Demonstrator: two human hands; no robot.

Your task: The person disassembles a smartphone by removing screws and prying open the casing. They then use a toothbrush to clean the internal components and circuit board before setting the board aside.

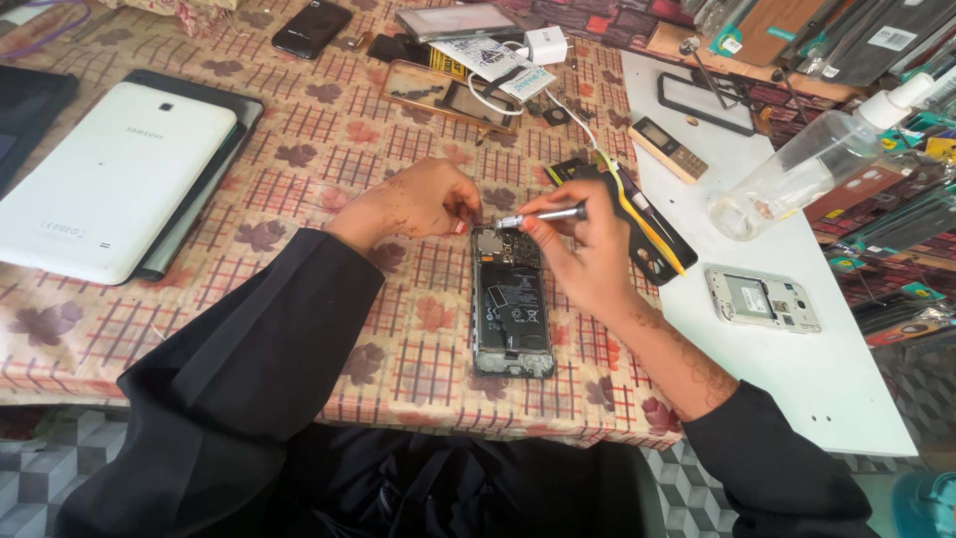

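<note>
Two hands over opened phone [511, 304] lying lengthwise toward the body on patterned cloth [329, 149]: left hand [418, 199] pinching its top edge, right hand [583, 249] gripping screwdriver [543, 215], tip pointing left onto the top.

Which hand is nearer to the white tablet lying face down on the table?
Left. The left hand rests at the opened phone's top edge, on the side toward the white tablet. The right hand, holding a screwdriver, is farther away.
</note>
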